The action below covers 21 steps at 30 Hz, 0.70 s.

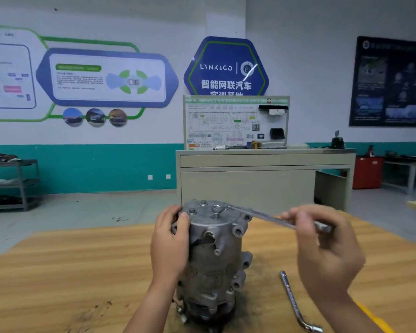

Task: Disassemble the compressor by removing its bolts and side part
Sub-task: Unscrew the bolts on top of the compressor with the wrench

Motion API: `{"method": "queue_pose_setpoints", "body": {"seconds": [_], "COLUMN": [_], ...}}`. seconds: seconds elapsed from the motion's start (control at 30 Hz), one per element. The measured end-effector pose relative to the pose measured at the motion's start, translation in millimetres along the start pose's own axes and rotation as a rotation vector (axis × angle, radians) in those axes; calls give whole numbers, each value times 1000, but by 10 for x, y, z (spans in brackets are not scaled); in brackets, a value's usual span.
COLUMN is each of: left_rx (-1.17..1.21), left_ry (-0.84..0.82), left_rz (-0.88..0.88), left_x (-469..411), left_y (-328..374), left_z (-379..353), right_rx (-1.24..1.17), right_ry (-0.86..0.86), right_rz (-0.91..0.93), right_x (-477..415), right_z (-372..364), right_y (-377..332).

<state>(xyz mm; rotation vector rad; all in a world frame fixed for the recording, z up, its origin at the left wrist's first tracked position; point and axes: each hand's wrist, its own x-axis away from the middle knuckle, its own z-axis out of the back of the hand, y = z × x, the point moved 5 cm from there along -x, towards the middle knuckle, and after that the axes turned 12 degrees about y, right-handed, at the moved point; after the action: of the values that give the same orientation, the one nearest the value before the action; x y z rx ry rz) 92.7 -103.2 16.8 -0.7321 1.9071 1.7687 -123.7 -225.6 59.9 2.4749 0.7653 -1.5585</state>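
- The grey cast-metal cylindrical compressor [214, 260] stood on end near the middle of the wooden worktop [58, 272], toward its near edge, with its bolted end cover facing up.
- I had the left hand [169, 246] wrapped round the upper left of the housing, thumb up by the cover's rim, steadying it.
- The right hand [327, 255] had its fingers curled on the handle of a long flat steel ring spanner [262, 216], whose ring sat over a bolt [216, 209] on the top face. That hand was blurred, so I could not tell how firm the hold was.
- I judged the main risk to be the ring slipping off under a hard pull, which could round the bolt head.
- Standing tall on one end, the compressor could twist or tip if the left hand slackened.
- Two more bolt heads [192, 211] sat close to the left thumb, which I thought a swinging handle might catch.
- A chrome L-shaped socket wrench [292, 299] lay on the worktop just right of the compressor, below the right forearm. Dark grime ringed the base.
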Motion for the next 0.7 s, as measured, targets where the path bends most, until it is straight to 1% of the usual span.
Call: {"method": "queue_pose_setpoints", "body": {"seconds": [0.03,0.07,0.1,0.13,0.2,0.27,0.3,0.37,0.47,0.53,0.57,0.63,0.67,0.7], "left_rx": [-2,-2,2,-4,-11,-17,-17,-15,-24,-27,-28,-6,-19,-63], "left_ry": [4,7,19,31,36,24,15,17,24,26,21,10,4,-10], "left_rz": [-13,-18,-13,-9,2,4,6,3,-7,-21,-25,-2,2,-18], "left_x": [24,39,26,4,12,42,49,34,25,15,11,1,-4,-4], "left_y": [15,10,7,5,15,26,21,20,38,46,49,40,12,-14], "left_z": [-11,-16,-11,-2,4,-7,-4,-3,16,10,14,10,4,2], "right_rx": [85,188,303,429,660,798,817,780,663,544,479,353,277,185], "right_ry": [37,26,-50,-181,-520,-850,-988,-1206,-1395,-1512,-1553,-1606,-1585,-1508], "right_rz": [-106,-214,-310,-380,-432,-414,-411,-429,-474,-448,-399,-187,-39,105], "right_x": [-58,-118,-176,-234,-338,-340,-278,-86,212,421,513,687,758,791], "right_z": [51,59,12,-97,-469,-968,-1229,-1704,-2271,-2564,-2679,-2749,-2685,-2555], "right_y": [185,395,620,845,1261,1497,1528,1479,1187,841,629,175,-63,-301]}}
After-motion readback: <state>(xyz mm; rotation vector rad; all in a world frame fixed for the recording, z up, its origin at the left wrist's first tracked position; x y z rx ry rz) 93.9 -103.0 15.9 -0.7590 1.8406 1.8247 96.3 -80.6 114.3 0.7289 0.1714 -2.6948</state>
